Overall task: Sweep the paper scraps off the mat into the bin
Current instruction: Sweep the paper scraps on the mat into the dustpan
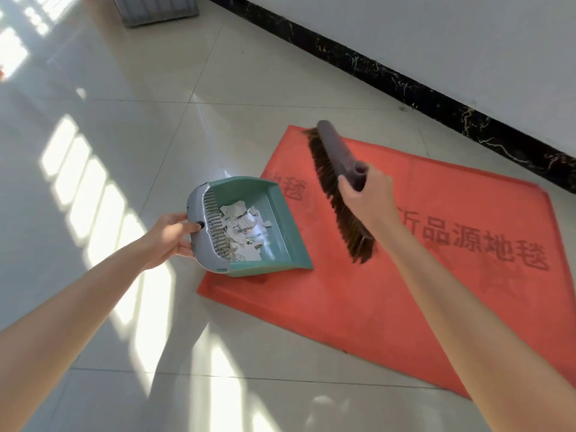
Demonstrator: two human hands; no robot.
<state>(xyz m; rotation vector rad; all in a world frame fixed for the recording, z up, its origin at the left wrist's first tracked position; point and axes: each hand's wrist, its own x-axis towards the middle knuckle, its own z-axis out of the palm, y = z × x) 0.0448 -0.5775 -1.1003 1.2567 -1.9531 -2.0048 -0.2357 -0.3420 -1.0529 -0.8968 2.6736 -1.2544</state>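
Judging from how things lie, the sweeping itself looks done: the flat red rubbery mat [374,307], printed with dark characters, shows no scraps that I can make out. The torn white paper scraps [243,232] sit heaped in the mint-green plastic dustpan [277,241], piled against its grey comb-toothed back. What is left, I would say, is carrying the pan to the grey ribbed container [157,9] at the far edge of view, likely the bin and well apart from the mat, and tipping the load out. The left hand [170,236] grips the pan's rounded grey rear, fingers and thumb curled round it. The pan's thin front lip lies over the mat's left edge. The right hand [367,201] is wrapped round the short stub handle of the long grey-backed brush [335,151], whose stiff brown bristles are over the mat; whether they touch it I cannot tell. The scraps look light and loose, so a careless tilt could spill them onto the glossy pale floor tiles [124,126].
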